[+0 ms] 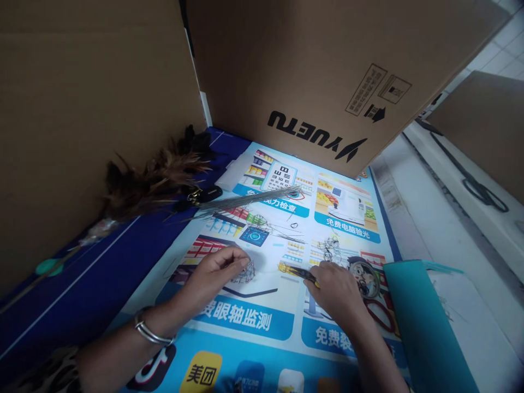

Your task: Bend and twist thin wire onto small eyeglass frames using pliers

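Note:
My left hand (225, 267), with a silver bangle at the wrist, pinches a small tangled wire piece (245, 271) over the printed sheet (270, 259). To its right, my right hand (333, 286) is wrapped round pliers (301, 272) with dark and yellow handles. The pliers' head points left, toward the wire piece, with a gap between them. Behind the hands, a bundle of thin straight wires (254, 198) lies slantwise. A loose wire tangle (331, 248) rests just behind my right hand, and another (257, 219) is further left.
Cardboard boxes (303, 65) stand behind and at the left (90, 98). Brown feathers (147, 177) lie along the left side. A roll of tape (364, 277) and a red ring (380, 316) are right of my right hand, beside a teal box (429, 327). Black scissors (483, 194) lie far right.

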Tool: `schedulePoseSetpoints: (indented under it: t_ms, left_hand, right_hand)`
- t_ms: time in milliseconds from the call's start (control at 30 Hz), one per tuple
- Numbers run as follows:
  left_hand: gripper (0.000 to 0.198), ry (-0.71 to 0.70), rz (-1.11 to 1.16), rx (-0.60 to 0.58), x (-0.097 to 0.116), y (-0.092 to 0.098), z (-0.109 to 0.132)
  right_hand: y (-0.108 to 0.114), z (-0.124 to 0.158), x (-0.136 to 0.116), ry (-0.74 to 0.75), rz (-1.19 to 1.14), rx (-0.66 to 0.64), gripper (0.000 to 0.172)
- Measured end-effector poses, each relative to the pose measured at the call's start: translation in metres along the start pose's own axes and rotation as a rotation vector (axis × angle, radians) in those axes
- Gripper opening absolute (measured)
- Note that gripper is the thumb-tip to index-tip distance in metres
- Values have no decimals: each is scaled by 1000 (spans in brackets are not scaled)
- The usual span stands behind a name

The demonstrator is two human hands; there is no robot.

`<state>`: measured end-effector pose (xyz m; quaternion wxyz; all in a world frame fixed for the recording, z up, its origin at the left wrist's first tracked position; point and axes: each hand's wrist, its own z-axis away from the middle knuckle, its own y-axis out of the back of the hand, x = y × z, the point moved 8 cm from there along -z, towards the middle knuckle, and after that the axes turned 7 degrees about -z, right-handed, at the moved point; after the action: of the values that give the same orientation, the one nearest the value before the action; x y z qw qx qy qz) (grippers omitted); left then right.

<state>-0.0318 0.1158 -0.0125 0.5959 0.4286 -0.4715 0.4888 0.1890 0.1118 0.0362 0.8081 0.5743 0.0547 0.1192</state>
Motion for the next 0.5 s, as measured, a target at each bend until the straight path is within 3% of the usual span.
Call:
schedulePoseSetpoints:
  t_ms: [500]
  left_hand:
    - [15, 9, 2, -3, -1, 0, 1]
  right_hand:
    - [5, 4, -5, 8, 7, 55, 18]
